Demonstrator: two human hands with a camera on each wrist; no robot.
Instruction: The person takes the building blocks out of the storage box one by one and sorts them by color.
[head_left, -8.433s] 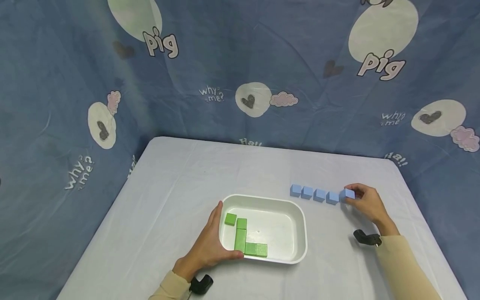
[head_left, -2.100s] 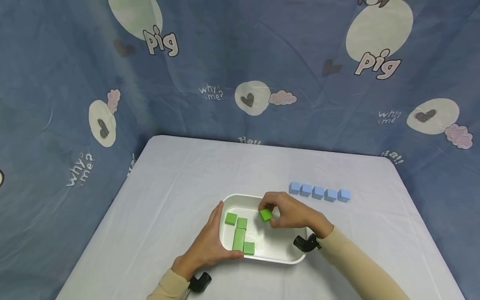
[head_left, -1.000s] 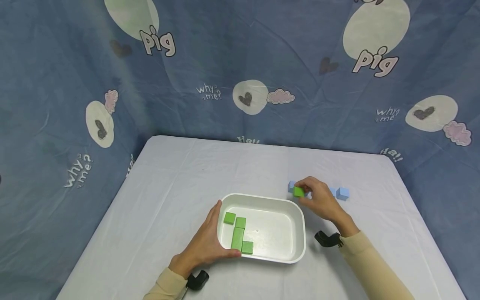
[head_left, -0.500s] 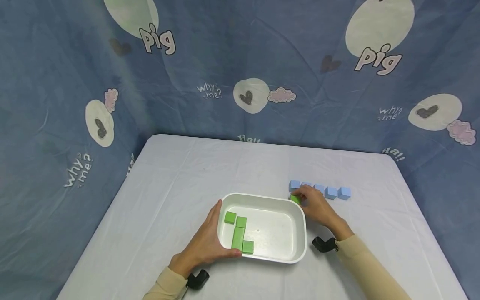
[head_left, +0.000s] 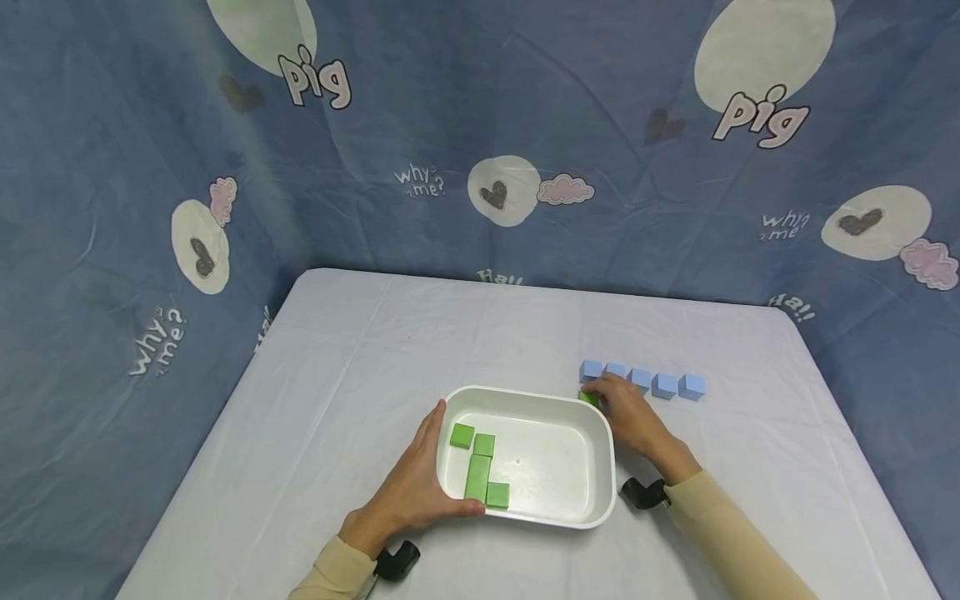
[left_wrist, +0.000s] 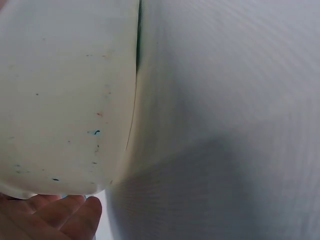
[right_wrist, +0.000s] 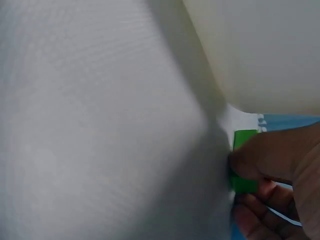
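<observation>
My left hand (head_left: 416,479) holds the left end of a white plastic tray (head_left: 604,467), thumb on the near rim and fingers along the left wall. Inside the tray lie several green blocks: a loose cube (head_left: 462,435), a column (head_left: 477,475) with a cube (head_left: 483,444) at its far end, and another cube (head_left: 498,495) beside its near end. Beyond the tray's far right corner, my right hand (head_left: 633,417) pinches a green cube (right_wrist: 245,186) low at the table, in front of the leftmost blue cube (head_left: 590,371). Fingers partly hide this green cube in both views.
A row of blue cubes (head_left: 663,385) runs rightward behind my right hand, which partly covers the second one. White cloth covers the table (head_left: 375,358). A blue printed curtain (head_left: 420,100) stands behind its far edge.
My right hand left the rightmost blue cube, took a green cube out of the tray's near row, carried it toward the blue row, then lowered it in front of the row's left end. The left hand stayed.
</observation>
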